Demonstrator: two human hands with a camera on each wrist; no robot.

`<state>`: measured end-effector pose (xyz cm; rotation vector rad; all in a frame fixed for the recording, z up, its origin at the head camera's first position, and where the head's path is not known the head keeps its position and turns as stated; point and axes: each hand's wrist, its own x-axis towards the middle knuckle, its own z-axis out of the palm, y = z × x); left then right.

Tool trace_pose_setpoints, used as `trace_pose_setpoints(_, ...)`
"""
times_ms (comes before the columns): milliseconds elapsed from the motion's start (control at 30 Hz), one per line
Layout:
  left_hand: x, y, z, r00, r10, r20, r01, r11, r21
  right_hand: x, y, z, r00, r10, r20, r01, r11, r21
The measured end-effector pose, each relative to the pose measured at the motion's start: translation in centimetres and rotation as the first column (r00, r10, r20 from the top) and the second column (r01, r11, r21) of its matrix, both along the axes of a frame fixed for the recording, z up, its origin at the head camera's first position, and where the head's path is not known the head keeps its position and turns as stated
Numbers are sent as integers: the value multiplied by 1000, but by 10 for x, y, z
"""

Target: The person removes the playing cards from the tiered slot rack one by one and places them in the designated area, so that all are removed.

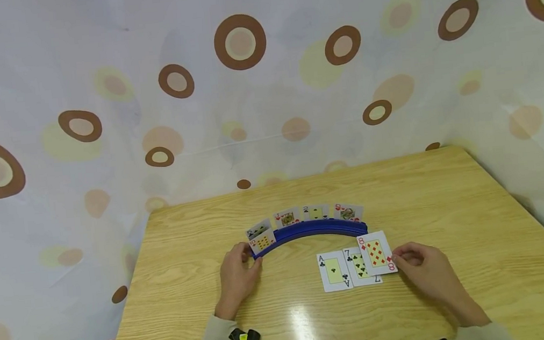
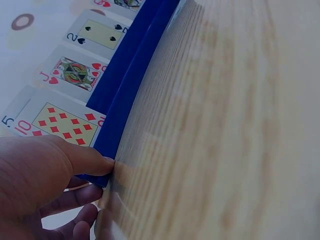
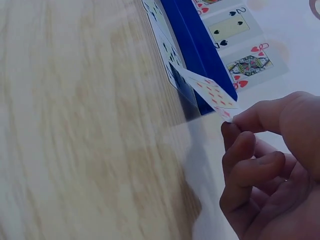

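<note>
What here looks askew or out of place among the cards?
Only the 8 of diamonds: it sits tilted, overlapping the 7 of clubs, with its corner pinched and lifted by the right hand. The cards in the blue holder stand evenly, and the left hand steadies its end.

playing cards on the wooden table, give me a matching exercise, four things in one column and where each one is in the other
Things:
1. eight of diamonds playing card
2. ace of clubs playing card
3. ten of diamonds playing card
4. curved blue plastic card holder

Places:
A. standing in the holder's left end
B. pinched at its corner by the right hand
C. lying flat on the table, leftmost of the loose cards
D. touched at its left end by the left hand

Pairs: 1-B, 2-C, 3-A, 4-D
</note>
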<state>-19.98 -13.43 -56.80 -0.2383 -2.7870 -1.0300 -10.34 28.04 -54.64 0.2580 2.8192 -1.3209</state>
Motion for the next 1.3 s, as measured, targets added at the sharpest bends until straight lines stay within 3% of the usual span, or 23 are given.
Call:
trace_pose_setpoints(433,0,-1,0,1000,-7,-15,7,1000,4,4,18,6,996,-11,86,6,998,60)
trace_pose_setpoints(1300,0,-1,0,1000,-2,-3,2,1000,15,4,22,1,997,-10,80,3,996,85)
